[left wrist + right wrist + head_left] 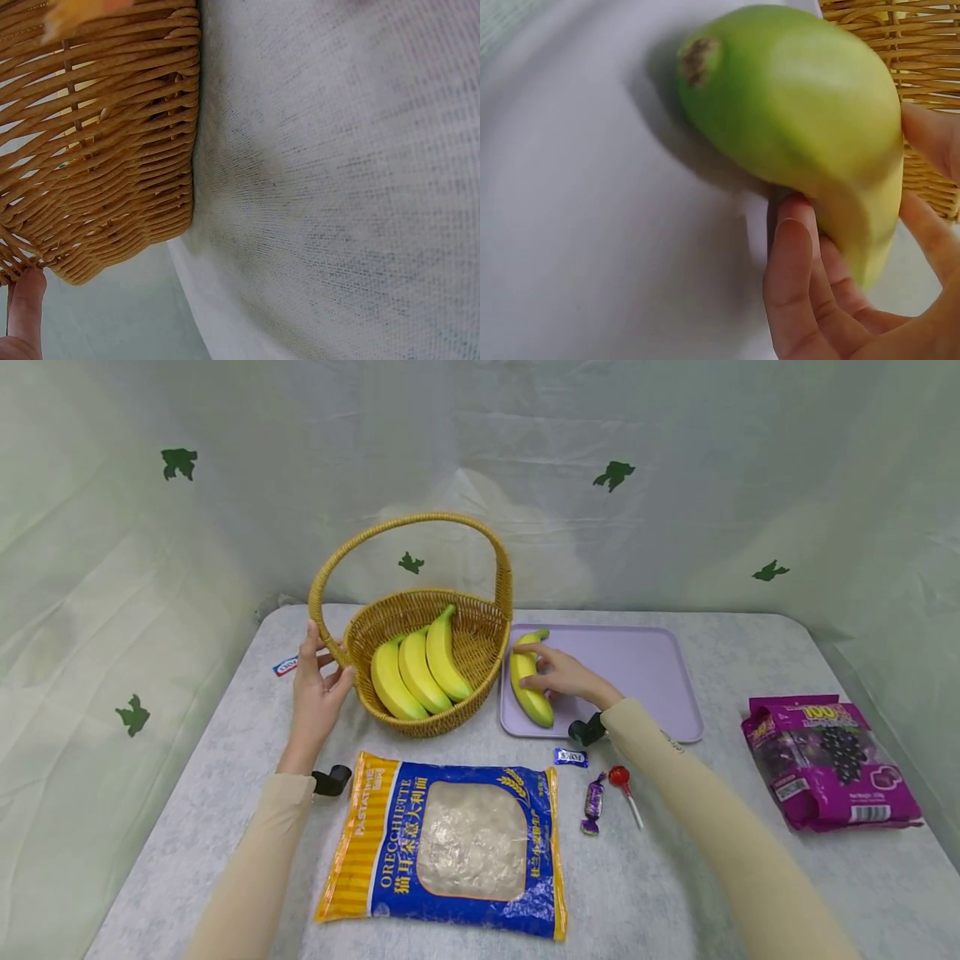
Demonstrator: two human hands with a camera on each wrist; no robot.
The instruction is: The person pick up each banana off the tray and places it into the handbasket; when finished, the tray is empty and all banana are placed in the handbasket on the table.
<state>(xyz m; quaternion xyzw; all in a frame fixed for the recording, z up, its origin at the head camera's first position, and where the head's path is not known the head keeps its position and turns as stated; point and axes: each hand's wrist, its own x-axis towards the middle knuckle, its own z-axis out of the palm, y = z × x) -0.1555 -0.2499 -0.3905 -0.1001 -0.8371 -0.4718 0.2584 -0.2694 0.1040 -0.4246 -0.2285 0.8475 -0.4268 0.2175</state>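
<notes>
Last banana being picked off the tray, basket steadied.

The right hand curls its grip round the banana lying on the lilac tray; the left hand, fingers relaxed, rests against the wicker basket (three bananas inside). Next, I judge: lift clear and carry it over the rim.

bananas: 4, three in the wicker basket and one banana on the tray | wicker basket: 1 | lilac tray: 1 | orecchiette pasta bag: 1 | purple grape-candy bag: 1 | lollipop: 1 | wrapped candies: 3, purple, blue, white-and-red | hands: 2
</notes>
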